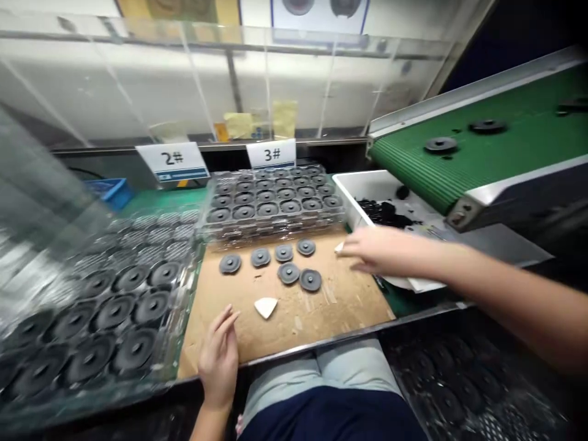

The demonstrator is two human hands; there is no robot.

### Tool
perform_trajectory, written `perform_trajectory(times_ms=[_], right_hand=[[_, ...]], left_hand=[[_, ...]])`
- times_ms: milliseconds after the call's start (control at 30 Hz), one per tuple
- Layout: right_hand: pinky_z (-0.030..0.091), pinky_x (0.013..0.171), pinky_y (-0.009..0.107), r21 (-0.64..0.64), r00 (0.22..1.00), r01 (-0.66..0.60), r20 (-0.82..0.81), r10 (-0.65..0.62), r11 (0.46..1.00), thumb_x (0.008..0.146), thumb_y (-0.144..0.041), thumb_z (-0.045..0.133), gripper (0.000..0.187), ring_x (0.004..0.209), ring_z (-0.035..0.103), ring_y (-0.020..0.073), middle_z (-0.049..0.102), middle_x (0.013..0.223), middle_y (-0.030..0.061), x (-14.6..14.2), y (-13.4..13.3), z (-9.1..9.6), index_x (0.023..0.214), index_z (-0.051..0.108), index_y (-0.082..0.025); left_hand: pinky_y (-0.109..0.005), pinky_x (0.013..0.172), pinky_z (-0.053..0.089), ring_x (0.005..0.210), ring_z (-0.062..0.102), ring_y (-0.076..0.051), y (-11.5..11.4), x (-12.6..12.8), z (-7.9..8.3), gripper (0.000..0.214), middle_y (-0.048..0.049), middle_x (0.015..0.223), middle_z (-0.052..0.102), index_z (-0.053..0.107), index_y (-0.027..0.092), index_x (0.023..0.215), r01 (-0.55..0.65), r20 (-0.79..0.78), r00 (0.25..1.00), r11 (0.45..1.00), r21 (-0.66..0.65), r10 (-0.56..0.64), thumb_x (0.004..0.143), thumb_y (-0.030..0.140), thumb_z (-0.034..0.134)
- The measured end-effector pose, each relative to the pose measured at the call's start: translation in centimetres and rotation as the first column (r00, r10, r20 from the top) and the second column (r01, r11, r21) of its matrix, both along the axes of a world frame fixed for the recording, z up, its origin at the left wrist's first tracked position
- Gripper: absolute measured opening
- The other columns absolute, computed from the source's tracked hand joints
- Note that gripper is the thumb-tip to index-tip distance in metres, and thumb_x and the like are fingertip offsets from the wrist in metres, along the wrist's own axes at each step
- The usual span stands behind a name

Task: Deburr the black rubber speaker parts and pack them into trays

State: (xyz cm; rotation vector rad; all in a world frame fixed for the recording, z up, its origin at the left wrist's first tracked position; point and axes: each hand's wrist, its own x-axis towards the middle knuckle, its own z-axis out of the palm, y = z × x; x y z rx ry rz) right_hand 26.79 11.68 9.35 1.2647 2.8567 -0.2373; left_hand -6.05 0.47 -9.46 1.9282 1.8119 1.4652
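Several grey round discs (288,272) lie loose on a brown board (321,312) in front of me. My left hand (218,358) rests flat on the board's near left corner, fingers stretched out, holding nothing. My right hand (374,252) reaches across the board's right edge toward the discs, fingers closed on a small white piece (339,247). A white triangular piece (266,306) lies on the board between the hands.
A clear tray (275,202) filled with discs stands behind the board under the sign 3# (271,154). Another clear tray (114,300) of discs sits at left under 2# (173,160). A white bin (362,184) and a green conveyor (482,147) carrying discs are at right.
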Motion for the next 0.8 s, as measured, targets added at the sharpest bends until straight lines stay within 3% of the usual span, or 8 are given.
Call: perform_trajectory(times_ms=[100,233,433,567,633,700,733,800], right_hand=[[0.040,0.085,0.041,0.176,0.968,0.221,0.082,-0.238,0.959,0.072,-0.027,0.070,0.026,0.097,0.059,0.0268,0.068,0.094,0.0097,5.7,6.3,5.4,0.095,0.070,-0.014],[0.032,0.097,0.051,0.458,0.837,0.473,0.033,-0.546,0.753,0.074,-0.033,0.071,0.043,0.121,0.043,0.0364,0.057,0.121,0.0195,13.0,12.6,9.6,0.107,0.064,-0.007],[0.046,0.091,0.045,0.493,0.751,0.623,-0.161,-0.641,0.607,0.066,-0.043,0.075,0.057,0.110,0.056,0.0295,0.062,0.111,0.0153,19.3,16.0,9.0,0.110,0.061,-0.010],[0.043,0.084,0.053,0.524,0.751,0.636,-0.254,-0.609,0.566,0.057,-0.051,0.075,0.084,0.110,0.053,0.0440,0.054,0.123,0.0181,18.3,15.2,10.1,0.129,0.051,-0.016],[0.036,0.087,0.053,0.540,0.808,0.577,-0.267,-0.525,0.613,0.058,-0.063,0.064,0.090,0.117,0.045,0.0487,0.046,0.134,0.0148,15.3,13.4,10.4,0.136,0.044,-0.022],[0.033,0.091,0.047,0.480,0.899,0.437,-0.209,-0.384,0.761,0.059,-0.071,0.056,0.087,0.122,0.042,0.0430,0.053,0.129,0.0058,10.7,10.2,9.4,0.134,0.046,-0.029],[0.035,0.093,0.046,0.345,0.957,0.282,-0.171,-0.236,0.895,0.065,-0.067,0.057,0.082,0.121,0.045,0.0391,0.054,0.128,0.0059,8.0,8.2,8.2,0.136,0.043,-0.029],[0.041,0.096,0.044,0.072,0.970,0.023,-0.244,-0.005,0.997,0.084,-0.044,0.055,0.063,0.117,0.051,0.0297,0.053,0.130,0.0072,2.5,3.6,4.6,0.141,0.035,-0.027]], left_hand=[[-0.040,0.085,0.053,0.104,0.062,-0.026,1.6,1.0,-0.9,0.025,-0.0137,0.122,0.060,0.062,0.018,0.105,-0.026,0.038,0.999,0.988,-0.149,0.032,0.087,0.026,0.047],[-0.045,0.098,0.044,0.113,0.057,-0.029,1.7,1.3,-1.6,0.026,-0.0110,0.125,0.059,0.064,0.020,0.102,-0.036,0.021,0.999,0.968,-0.249,0.043,0.085,0.028,0.045],[-0.046,0.101,0.042,0.118,0.054,-0.030,1.5,1.4,-1.7,0.028,-0.0119,0.126,0.059,0.066,0.020,0.101,0.009,0.040,0.999,0.941,-0.340,0.004,0.084,0.028,0.044],[-0.050,0.106,0.035,0.118,0.053,-0.031,2.1,1.7,-0.3,0.027,-0.0135,0.125,0.059,0.068,0.019,0.093,0.015,0.235,0.968,0.916,-0.402,0.087,0.082,0.035,0.050],[-0.048,0.107,0.033,0.121,0.051,-0.030,2.1,2.3,1.3,0.029,-0.0131,0.126,0.059,0.066,0.019,0.095,0.005,0.447,0.864,0.882,-0.472,0.234,0.080,0.040,0.055],[-0.045,0.108,0.032,0.121,0.051,-0.027,1.8,3.4,3.3,0.030,-0.0095,0.123,0.063,0.066,0.021,0.098,0.062,0.615,0.719,0.851,-0.522,0.325,0.078,0.042,0.061],[-0.043,0.108,0.033,0.119,0.053,-0.026,1.6,4.1,4.3,0.029,-0.0079,0.118,0.066,0.068,0.023,0.099,0.129,0.679,0.662,0.844,-0.521,0.318,0.076,0.042,0.064],[-0.040,0.100,0.042,0.109,0.061,-0.025,1.1,5.9,5.9,0.032,-0.0065,0.108,0.071,0.069,0.027,0.100,0.381,0.836,0.484,0.797,-0.468,0.260,0.071,0.041,0.070]])
